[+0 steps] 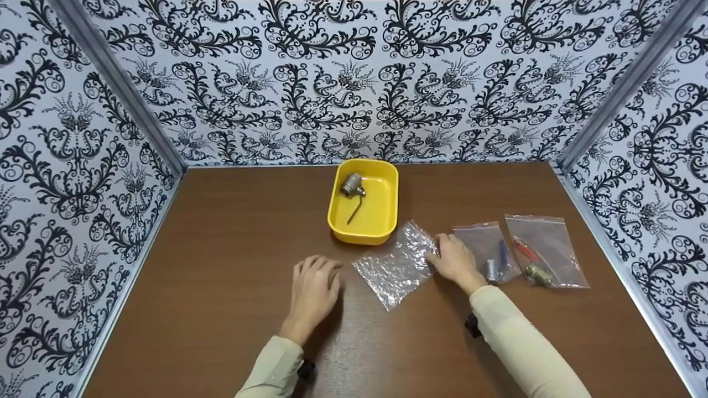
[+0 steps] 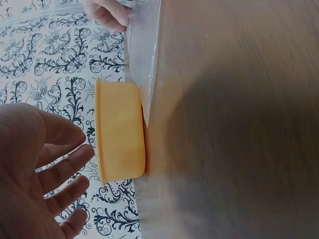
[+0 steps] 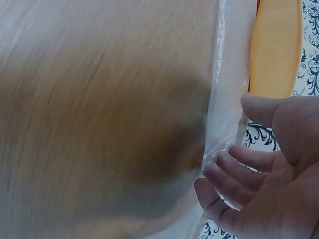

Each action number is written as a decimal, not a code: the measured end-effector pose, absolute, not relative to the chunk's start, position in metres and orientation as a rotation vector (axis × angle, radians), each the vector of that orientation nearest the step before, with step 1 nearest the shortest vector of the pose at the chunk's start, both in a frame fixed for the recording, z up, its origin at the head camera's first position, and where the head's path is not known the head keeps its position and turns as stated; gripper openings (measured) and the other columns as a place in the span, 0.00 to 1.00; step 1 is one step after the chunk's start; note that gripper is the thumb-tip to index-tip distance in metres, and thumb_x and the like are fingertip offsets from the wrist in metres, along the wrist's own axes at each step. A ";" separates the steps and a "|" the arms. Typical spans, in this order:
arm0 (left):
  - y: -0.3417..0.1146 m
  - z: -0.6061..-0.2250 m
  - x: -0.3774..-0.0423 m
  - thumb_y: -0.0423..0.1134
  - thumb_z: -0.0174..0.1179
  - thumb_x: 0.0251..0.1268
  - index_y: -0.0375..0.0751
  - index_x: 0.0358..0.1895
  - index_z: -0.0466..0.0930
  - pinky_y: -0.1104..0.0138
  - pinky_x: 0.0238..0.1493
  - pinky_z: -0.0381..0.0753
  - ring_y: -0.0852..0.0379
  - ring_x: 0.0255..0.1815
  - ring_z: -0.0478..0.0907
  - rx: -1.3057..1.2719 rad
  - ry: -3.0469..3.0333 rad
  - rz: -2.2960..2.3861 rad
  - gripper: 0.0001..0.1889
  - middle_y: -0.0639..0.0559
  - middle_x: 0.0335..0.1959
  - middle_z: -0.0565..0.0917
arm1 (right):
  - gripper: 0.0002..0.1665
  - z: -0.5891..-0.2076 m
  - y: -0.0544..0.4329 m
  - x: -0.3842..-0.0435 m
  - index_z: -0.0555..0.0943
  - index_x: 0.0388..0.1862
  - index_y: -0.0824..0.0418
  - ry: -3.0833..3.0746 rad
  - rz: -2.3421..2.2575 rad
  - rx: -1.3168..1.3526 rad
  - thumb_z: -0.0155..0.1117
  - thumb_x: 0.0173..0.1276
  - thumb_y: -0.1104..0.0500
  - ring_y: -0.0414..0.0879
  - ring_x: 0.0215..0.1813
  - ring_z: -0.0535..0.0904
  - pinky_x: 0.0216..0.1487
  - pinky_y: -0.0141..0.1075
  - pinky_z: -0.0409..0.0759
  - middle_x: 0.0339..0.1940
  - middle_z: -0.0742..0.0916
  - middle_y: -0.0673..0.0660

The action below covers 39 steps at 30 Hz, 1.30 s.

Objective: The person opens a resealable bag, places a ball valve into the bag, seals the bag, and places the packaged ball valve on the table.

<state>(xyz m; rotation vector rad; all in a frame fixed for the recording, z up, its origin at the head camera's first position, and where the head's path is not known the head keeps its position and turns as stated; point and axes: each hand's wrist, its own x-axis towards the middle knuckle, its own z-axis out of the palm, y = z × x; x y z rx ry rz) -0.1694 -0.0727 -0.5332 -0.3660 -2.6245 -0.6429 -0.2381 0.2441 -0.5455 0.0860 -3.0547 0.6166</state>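
Note:
A crumpled clear plastic sheet or bag (image 1: 394, 268) lies flat on the wooden table, in front of a yellow plastic tray (image 1: 365, 239). Inside the tray sits a metal ball valve (image 1: 352, 186) with a long lever handle. My right hand (image 1: 454, 258) is at the plastic's right edge; in the right wrist view its fingertips (image 3: 214, 172) touch the film, with the thumb held apart. Left of the plastic, my left hand (image 1: 315, 287) hovers over the table, fingers loosely bent and holding nothing. The left wrist view shows that hand (image 2: 30, 169) with spread fingers near the tray's side.
Right of my right hand lies a zip bag (image 1: 478, 237) with a blue item and a small metal piece. Beside it, another zip bag (image 1: 547, 237) holds a red item and a brass-coloured fitting. Patterned walls (image 1: 354, 83) enclose the table (image 1: 232, 232) at the back and sides.

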 end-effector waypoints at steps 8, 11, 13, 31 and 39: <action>-0.071 -0.535 -0.170 0.37 0.65 0.58 0.50 0.40 0.85 0.52 0.58 0.69 0.49 0.53 0.78 -0.366 -2.622 -0.634 0.08 0.55 0.41 0.87 | 0.34 -0.548 0.243 -0.239 0.73 0.59 0.70 -3.057 0.664 0.006 0.68 0.62 0.49 0.66 0.56 0.78 0.56 0.58 0.75 0.53 0.82 0.69; -0.071 -0.536 -0.170 0.37 0.65 0.57 0.49 0.40 0.85 0.52 0.59 0.69 0.49 0.52 0.78 -0.364 -2.621 -0.643 0.08 0.54 0.41 0.87 | 0.35 -0.547 0.243 -0.240 0.73 0.58 0.69 -3.084 0.704 -0.030 0.69 0.60 0.49 0.65 0.53 0.79 0.54 0.57 0.75 0.50 0.83 0.68; -0.071 -0.537 -0.170 0.37 0.65 0.57 0.49 0.40 0.85 0.52 0.59 0.69 0.49 0.53 0.78 -0.360 -2.624 -0.652 0.08 0.54 0.41 0.87 | 0.34 -0.545 0.243 -0.239 0.73 0.57 0.67 -3.112 0.739 -0.064 0.70 0.58 0.49 0.63 0.52 0.79 0.52 0.57 0.76 0.49 0.83 0.66; -0.068 -0.538 -0.168 0.37 0.63 0.58 0.49 0.39 0.86 0.51 0.58 0.69 0.48 0.52 0.79 -0.363 -2.634 -0.655 0.06 0.54 0.40 0.87 | 0.21 -0.537 0.243 -0.234 0.76 0.36 0.62 -3.233 0.809 -0.031 0.74 0.52 0.51 0.55 0.39 0.77 0.40 0.48 0.74 0.36 0.83 0.60; -0.067 -0.538 -0.169 0.37 0.64 0.58 0.48 0.40 0.86 0.51 0.59 0.69 0.47 0.53 0.79 -0.367 -2.646 -0.669 0.07 0.53 0.41 0.87 | 0.14 -0.534 0.248 -0.226 0.78 0.37 0.68 -3.228 1.427 0.006 0.67 0.63 0.57 0.39 0.16 0.73 0.21 0.33 0.80 0.19 0.76 0.49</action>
